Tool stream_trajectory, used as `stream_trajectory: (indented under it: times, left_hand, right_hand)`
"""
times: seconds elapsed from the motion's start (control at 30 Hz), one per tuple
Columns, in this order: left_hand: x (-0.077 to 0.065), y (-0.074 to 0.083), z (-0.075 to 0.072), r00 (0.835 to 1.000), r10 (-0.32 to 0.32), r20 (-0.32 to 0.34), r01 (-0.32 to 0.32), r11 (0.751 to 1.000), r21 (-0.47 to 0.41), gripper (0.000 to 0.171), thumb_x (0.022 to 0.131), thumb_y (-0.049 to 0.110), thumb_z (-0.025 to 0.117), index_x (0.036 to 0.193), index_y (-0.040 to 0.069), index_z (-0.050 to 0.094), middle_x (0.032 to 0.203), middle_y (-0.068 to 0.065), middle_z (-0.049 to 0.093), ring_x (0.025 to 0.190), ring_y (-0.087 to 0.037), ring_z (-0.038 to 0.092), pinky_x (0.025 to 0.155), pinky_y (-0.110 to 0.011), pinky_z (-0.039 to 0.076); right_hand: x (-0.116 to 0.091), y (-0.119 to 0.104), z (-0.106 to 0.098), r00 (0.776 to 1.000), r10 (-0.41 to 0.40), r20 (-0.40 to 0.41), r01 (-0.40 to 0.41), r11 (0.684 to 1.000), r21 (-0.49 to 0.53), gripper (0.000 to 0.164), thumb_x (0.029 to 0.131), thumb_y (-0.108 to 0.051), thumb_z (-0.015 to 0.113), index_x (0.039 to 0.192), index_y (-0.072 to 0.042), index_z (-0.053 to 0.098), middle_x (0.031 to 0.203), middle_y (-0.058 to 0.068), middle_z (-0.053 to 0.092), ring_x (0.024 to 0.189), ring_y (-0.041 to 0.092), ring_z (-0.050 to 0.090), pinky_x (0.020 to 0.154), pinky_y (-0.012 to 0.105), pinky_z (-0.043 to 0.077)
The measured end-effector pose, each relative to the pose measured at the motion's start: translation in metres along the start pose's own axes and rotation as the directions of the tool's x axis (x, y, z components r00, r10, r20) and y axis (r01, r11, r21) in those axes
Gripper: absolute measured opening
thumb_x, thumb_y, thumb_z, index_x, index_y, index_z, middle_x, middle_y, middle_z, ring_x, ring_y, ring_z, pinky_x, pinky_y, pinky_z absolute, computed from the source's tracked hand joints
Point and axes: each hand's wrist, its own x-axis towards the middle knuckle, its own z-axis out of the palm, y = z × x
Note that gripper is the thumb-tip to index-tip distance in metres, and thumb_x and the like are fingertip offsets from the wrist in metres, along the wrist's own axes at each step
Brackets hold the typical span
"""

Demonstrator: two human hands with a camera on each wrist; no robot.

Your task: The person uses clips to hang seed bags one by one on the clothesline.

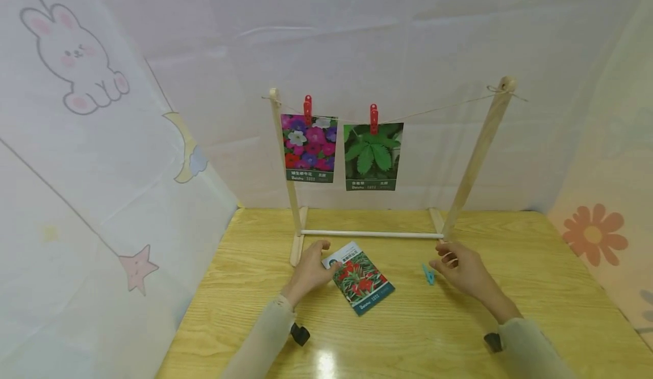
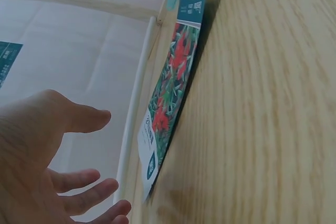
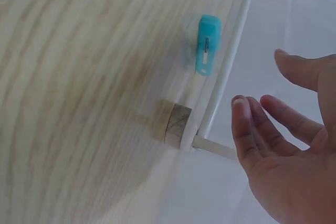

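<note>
A seed packet (image 1: 361,280) with red flowers and green leaves lies on the table. My left hand (image 1: 311,268) hovers at its upper left corner with fingers spread; the left wrist view shows a gap between that hand (image 2: 58,156) and the packet (image 2: 170,87). To the packet's right lies a small teal clothespin (image 1: 428,275). Beside it is my right hand (image 1: 461,268), thumb and fingers apart. In the right wrist view nothing sits between the fingers of this hand (image 3: 294,150), and the clothespin (image 3: 208,45) lies on the table beyond the fingertips.
A wooden stand with a left post (image 1: 289,181), a right post (image 1: 479,152) and a white crossbar (image 1: 372,234) stands behind. From its string (image 1: 439,109), red clothespins (image 1: 374,119) hold a petunia packet (image 1: 309,149) and a green-leaf packet (image 1: 373,158). Printed cloth surrounds the table.
</note>
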Motion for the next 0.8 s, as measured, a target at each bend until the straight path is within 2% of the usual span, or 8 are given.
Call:
stream_trajectory:
  times: [0.17, 0.3, 0.47, 0.67, 0.8]
  left_hand:
    - [0.0, -0.006, 0.005, 1.0, -0.019, 0.006, 0.019, 1.0, 0.022, 0.067, 0.096, 0.03, 0.082, 0.147, -0.003, 0.054, 0.142, -0.021, 0.062, 0.13, -0.041, 0.059, 0.11, -0.056, 0.052]
    - [0.0, -0.01, 0.009, 0.999, -0.032, 0.007, 0.031, 0.996, 0.085, 0.074, 0.091, 0.033, 0.087, 0.148, -0.002, 0.054, 0.141, -0.02, 0.063, 0.118, -0.034, 0.062, 0.098, -0.049, 0.056]
    - [0.0, -0.01, 0.014, 0.996, -0.086, 0.012, 0.083, 0.983, 0.166, 0.083, 0.084, 0.039, 0.093, 0.148, 0.003, 0.053, 0.137, -0.016, 0.064, 0.106, -0.027, 0.057, 0.087, -0.042, 0.053]
    - [0.003, -0.009, 0.019, 0.995, -0.095, 0.024, 0.088, 0.972, 0.218, 0.088, 0.082, 0.039, 0.095, 0.149, 0.005, 0.051, 0.136, -0.015, 0.063, 0.11, -0.029, 0.055, 0.091, -0.043, 0.051]
    - [0.005, -0.008, 0.02, 0.994, -0.104, 0.019, 0.098, 0.976, 0.197, 0.087, 0.08, 0.036, 0.097, 0.147, 0.004, 0.051, 0.137, -0.016, 0.063, 0.109, -0.03, 0.055, 0.092, -0.045, 0.051]
  right_hand:
    - [-0.003, -0.006, 0.005, 0.995, 0.058, 0.085, -0.057, 0.998, -0.017, 0.042, 0.095, -0.013, 0.082, 0.124, 0.014, 0.066, 0.111, 0.024, 0.071, 0.092, 0.029, 0.071, 0.072, 0.038, 0.063]
    - [-0.004, -0.007, 0.008, 0.988, 0.074, 0.133, -0.071, 0.997, -0.022, 0.045, 0.095, -0.014, 0.083, 0.123, 0.016, 0.064, 0.111, 0.025, 0.07, 0.092, 0.029, 0.07, 0.073, 0.037, 0.064]
    - [-0.004, -0.006, 0.01, 0.984, 0.074, 0.162, -0.069, 0.997, -0.037, 0.049, 0.093, -0.016, 0.085, 0.123, 0.017, 0.063, 0.11, 0.026, 0.071, 0.09, 0.027, 0.069, 0.074, 0.04, 0.064]
    - [-0.002, -0.004, 0.012, 0.972, 0.145, 0.186, -0.131, 0.987, -0.089, 0.055, 0.094, -0.02, 0.084, 0.124, 0.021, 0.062, 0.107, 0.028, 0.071, 0.089, 0.031, 0.07, 0.077, 0.048, 0.064]
    - [-0.001, -0.005, 0.014, 0.97, 0.157, 0.187, -0.137, 0.984, -0.116, 0.054, 0.093, -0.019, 0.085, 0.12, 0.022, 0.063, 0.096, 0.018, 0.069, 0.086, 0.026, 0.067, 0.077, 0.047, 0.063]
